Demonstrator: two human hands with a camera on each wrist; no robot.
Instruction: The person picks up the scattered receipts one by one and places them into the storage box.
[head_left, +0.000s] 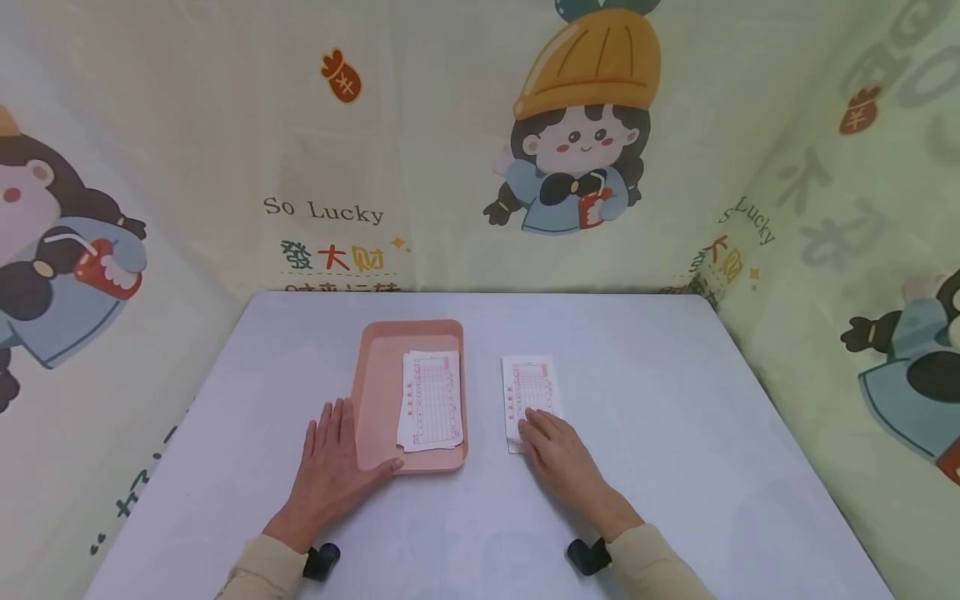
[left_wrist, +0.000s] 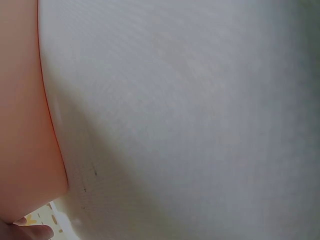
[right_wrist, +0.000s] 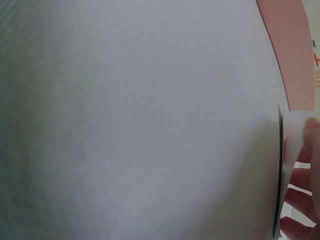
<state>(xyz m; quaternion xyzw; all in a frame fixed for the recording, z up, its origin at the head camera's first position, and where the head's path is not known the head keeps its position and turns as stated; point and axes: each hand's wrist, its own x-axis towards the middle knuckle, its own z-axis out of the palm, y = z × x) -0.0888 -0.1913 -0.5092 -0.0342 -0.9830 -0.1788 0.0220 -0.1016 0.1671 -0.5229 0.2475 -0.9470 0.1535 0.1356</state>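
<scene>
A pink tray (head_left: 375, 421) lies on the table left of the middle, holding a stack of white slips (head_left: 432, 402) printed with red grids. My left hand (head_left: 330, 458) lies against the tray's near left corner, fingers straight along the left side and thumb at the near rim. To the tray's right, a second stack of the same printed slips (head_left: 531, 385) rests on the table. My right hand (head_left: 561, 460) covers this stack's near right part. In the right wrist view its thumb and fingers pinch a slip (right_wrist: 291, 135) at the near end, lifted slightly.
The white table (head_left: 660, 400) reaches back to a cloth backdrop (head_left: 450, 167) printed with cartoon figures and lettering. Similar cloth hangs along both sides. Each wrist wears a small black camera, such as the one on the right wrist (head_left: 588, 556).
</scene>
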